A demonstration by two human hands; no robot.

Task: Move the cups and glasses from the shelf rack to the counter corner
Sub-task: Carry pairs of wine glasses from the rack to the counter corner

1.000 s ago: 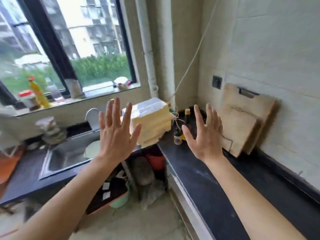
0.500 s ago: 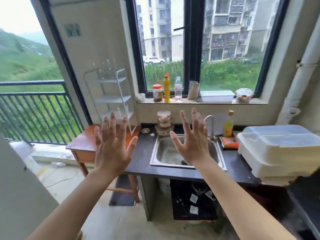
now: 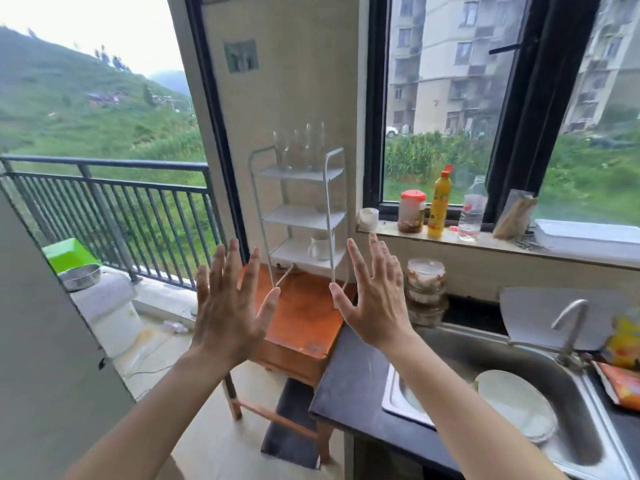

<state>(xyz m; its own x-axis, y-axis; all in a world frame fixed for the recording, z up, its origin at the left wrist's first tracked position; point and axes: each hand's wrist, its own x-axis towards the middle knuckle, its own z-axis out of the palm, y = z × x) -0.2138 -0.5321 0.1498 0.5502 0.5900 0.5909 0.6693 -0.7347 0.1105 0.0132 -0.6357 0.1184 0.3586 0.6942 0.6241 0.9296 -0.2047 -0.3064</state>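
Step in hand, as judged: approach to the rack, with no item yet lifted. The left hand (image 3: 228, 306) is raised with its back to the camera, fingers straight and spread; it is released, holds nothing and touches nothing. Between and beyond the two hands stands the rack (image 3: 301, 216), a white three-shelf frame set on a wooden table (image 3: 304, 317). The glasses (image 3: 299, 147) stand upright in a close row on the top shelf; being clear, their exact number cannot be told. A white mug (image 3: 320, 247) stands on the bottom shelf, handle to the left. The right hand (image 3: 375, 299) is held like the left: fingers straight and spread, released, in contact with nothing. Both hands are apart from the rack. Right of the table lies the dark counter (image 3: 349, 375) with a sink (image 3: 540, 368); the destination corner is not identifiable in this view. The next move calls for closing on the rack, gripping one vessel by its body and lifting it clear of the side rails. The glasses stand close together, so a neighbour could be knocked.
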